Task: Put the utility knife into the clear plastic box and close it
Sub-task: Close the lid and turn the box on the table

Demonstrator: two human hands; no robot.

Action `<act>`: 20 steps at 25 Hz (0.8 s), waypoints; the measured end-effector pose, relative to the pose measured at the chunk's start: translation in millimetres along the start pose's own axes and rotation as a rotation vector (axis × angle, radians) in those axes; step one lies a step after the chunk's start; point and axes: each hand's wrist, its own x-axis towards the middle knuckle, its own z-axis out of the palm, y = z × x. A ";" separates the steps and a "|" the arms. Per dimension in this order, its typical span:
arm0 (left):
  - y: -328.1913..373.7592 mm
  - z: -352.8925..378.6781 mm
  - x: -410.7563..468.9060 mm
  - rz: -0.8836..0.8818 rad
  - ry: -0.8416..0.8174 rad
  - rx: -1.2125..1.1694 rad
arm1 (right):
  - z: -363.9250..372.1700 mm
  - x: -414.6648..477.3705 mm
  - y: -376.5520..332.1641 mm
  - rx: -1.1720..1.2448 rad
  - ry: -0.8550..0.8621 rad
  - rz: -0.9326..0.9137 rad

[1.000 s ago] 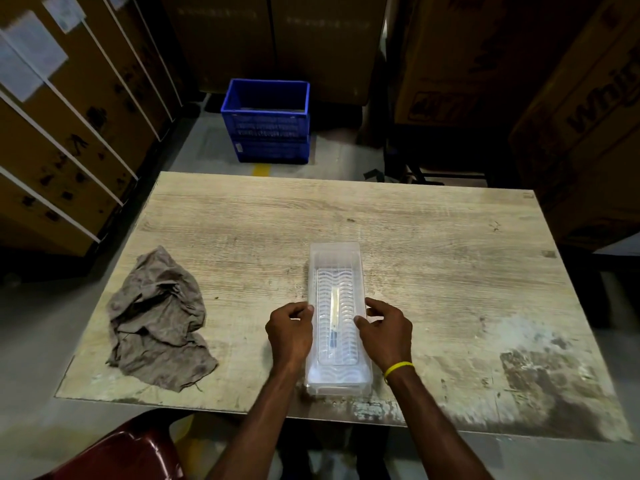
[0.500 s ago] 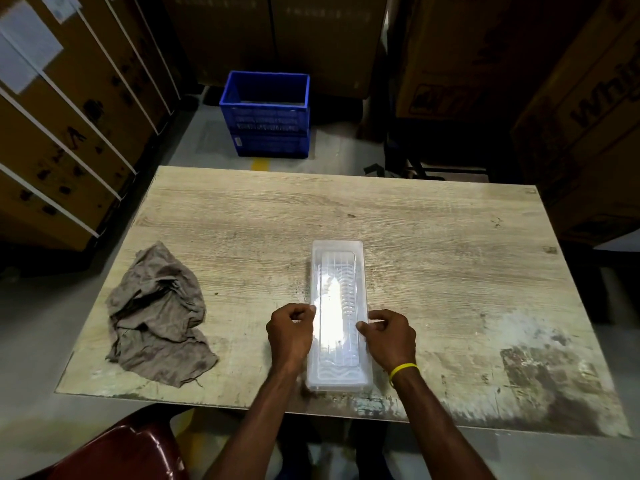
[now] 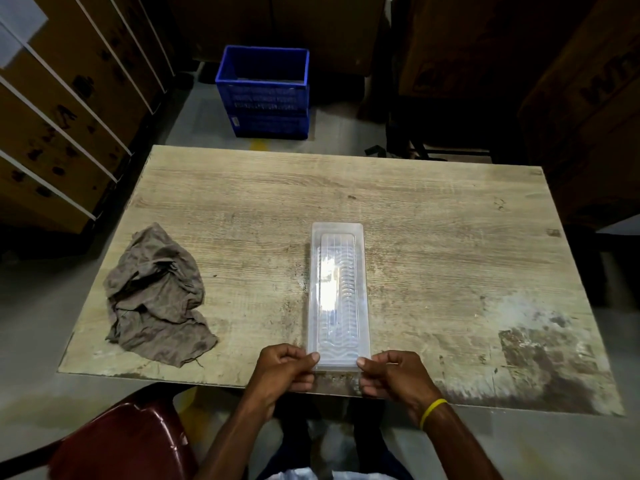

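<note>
Near the front edge of the worn wooden table (image 3: 433, 237): long clear plastic box (image 3: 337, 296), lid down, lying lengthwise away from the body, glare hiding whatever sits inside, so utility knife not discernible. At its near end, left hand (image 3: 282, 374) pinching the left corner and right hand (image 3: 394, 375), yellow-banded at the wrist, pinching the right corner, thumbs on top. Off to the left, well apart: crumpled grey-brown cloth (image 3: 156, 296).

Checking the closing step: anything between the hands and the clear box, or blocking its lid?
Nothing visible. The left hand and right hand already pinch the near corners of the clear plastic box, lid down. The rag lies well to its left.
</note>
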 end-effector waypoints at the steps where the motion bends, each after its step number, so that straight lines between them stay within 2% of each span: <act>1: -1.6 -0.3 -0.9 -0.005 -0.002 -0.040 | 1.0 0.4 2.5 0.034 0.011 -0.004; 13: -7.0 3.4 -3.0 -0.085 0.011 -0.281 | 4.8 -0.4 5.5 0.179 0.068 0.041; 20: -4.0 10.0 -9.4 0.014 0.107 -0.191 | 7.1 -9.6 1.7 0.144 0.099 0.027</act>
